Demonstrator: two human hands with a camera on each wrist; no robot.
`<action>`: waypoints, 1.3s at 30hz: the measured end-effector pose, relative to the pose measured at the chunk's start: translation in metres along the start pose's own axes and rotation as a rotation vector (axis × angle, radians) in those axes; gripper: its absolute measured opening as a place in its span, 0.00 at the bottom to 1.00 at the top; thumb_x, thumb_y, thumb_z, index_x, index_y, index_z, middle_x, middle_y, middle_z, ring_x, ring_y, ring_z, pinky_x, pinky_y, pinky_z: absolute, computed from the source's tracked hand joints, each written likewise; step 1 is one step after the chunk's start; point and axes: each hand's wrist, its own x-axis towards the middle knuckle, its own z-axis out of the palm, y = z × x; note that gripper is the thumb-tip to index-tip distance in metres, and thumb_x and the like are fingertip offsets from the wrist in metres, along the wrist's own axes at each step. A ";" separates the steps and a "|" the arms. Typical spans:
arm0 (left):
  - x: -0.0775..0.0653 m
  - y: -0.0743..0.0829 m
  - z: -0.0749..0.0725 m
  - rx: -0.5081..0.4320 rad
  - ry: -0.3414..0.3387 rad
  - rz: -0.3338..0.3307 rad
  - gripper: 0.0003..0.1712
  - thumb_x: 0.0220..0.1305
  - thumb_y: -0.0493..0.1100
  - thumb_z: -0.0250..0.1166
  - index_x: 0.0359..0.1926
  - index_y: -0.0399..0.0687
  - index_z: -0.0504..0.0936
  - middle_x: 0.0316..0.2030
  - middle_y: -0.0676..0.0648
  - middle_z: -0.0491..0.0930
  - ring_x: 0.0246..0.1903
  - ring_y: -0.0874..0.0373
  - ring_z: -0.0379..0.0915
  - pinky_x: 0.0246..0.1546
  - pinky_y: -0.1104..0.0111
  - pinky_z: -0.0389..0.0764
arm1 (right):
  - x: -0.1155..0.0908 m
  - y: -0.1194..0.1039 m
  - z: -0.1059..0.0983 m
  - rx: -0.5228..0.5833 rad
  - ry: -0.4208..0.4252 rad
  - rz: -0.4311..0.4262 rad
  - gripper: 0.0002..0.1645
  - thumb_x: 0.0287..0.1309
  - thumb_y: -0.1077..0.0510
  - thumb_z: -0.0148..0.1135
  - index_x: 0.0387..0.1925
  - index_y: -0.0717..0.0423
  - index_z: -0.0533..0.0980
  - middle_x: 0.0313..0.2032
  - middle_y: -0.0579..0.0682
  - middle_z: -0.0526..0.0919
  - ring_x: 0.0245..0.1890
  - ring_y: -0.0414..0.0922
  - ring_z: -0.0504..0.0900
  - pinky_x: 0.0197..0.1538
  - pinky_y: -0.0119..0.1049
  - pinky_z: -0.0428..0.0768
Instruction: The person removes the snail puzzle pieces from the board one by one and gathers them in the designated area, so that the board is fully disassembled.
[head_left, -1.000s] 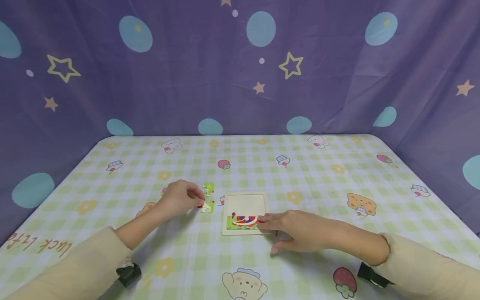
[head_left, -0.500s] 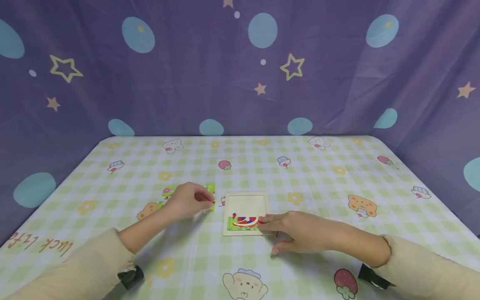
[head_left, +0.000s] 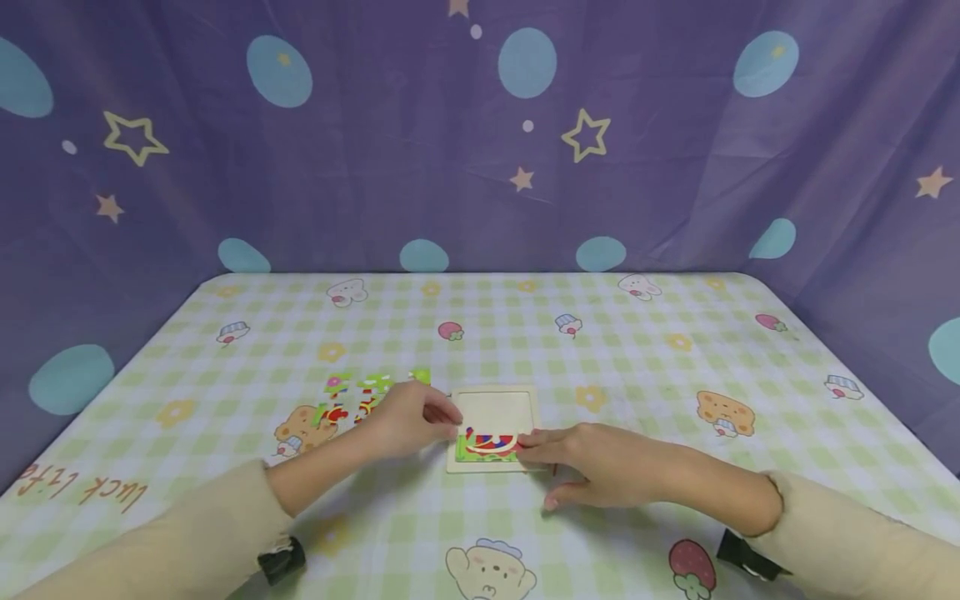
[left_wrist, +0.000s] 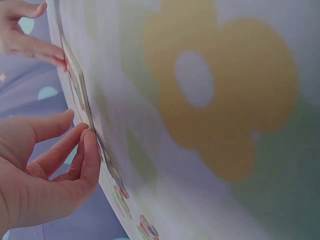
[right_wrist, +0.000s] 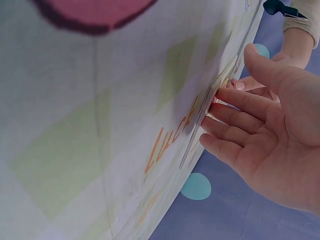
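A square wooden puzzle tray lies on the table, its near part filled with red, blue and green puzzle pieces. My left hand reaches the tray's left edge with bent fingers. In the left wrist view, the thumb of this left hand stands apart from the fingertips, which touch the tray's edge; no piece shows between them. My right hand rests straight fingertips on the tray's right side and the pieces there. In the right wrist view, the right hand's fingers lie extended along the tray.
Several loose puzzle pieces lie left of the tray, among them a green one and a red one. The left hand covers part of that area. A checked tablecloth covers the table, and a purple curtain hangs behind.
My left hand has moved right, from the loose pieces to the tray's left edge, uncovering several pieces behind it. The right hand keeps its place on the tray.
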 end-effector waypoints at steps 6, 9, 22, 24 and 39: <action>0.000 0.005 0.007 0.040 0.001 0.060 0.06 0.55 0.36 0.70 0.36 0.43 0.88 0.32 0.50 0.85 0.30 0.64 0.73 0.32 0.75 0.75 | 0.000 0.000 0.000 -0.018 0.008 -0.021 0.33 0.59 0.43 0.61 0.64 0.50 0.71 0.68 0.47 0.68 0.69 0.45 0.67 0.66 0.43 0.72; 0.000 0.008 0.010 0.053 0.005 0.090 0.04 0.55 0.36 0.70 0.33 0.43 0.87 0.29 0.51 0.83 0.29 0.64 0.72 0.31 0.75 0.75 | 0.000 0.000 0.001 -0.029 0.017 -0.033 0.33 0.59 0.42 0.61 0.64 0.51 0.71 0.68 0.47 0.69 0.69 0.45 0.68 0.65 0.43 0.72; 0.003 0.008 0.016 0.043 0.009 0.065 0.06 0.52 0.37 0.72 0.25 0.46 0.82 0.24 0.52 0.78 0.27 0.62 0.69 0.30 0.75 0.71 | 0.000 -0.002 0.001 -0.043 0.012 -0.011 0.34 0.59 0.43 0.61 0.64 0.51 0.70 0.68 0.46 0.69 0.69 0.44 0.68 0.66 0.43 0.72; 0.003 0.009 0.016 0.048 0.014 0.069 0.06 0.51 0.37 0.73 0.25 0.46 0.82 0.24 0.52 0.78 0.27 0.62 0.68 0.30 0.75 0.71 | 0.000 -0.002 0.001 -0.046 0.012 -0.011 0.35 0.60 0.42 0.60 0.65 0.51 0.70 0.67 0.47 0.70 0.69 0.45 0.68 0.65 0.44 0.72; 0.002 0.013 0.019 0.065 0.038 0.047 0.09 0.50 0.36 0.74 0.24 0.45 0.80 0.23 0.51 0.76 0.27 0.62 0.67 0.29 0.74 0.70 | 0.000 -0.002 -0.001 -0.018 0.009 0.010 0.33 0.59 0.43 0.62 0.63 0.50 0.72 0.67 0.45 0.70 0.69 0.44 0.68 0.66 0.43 0.72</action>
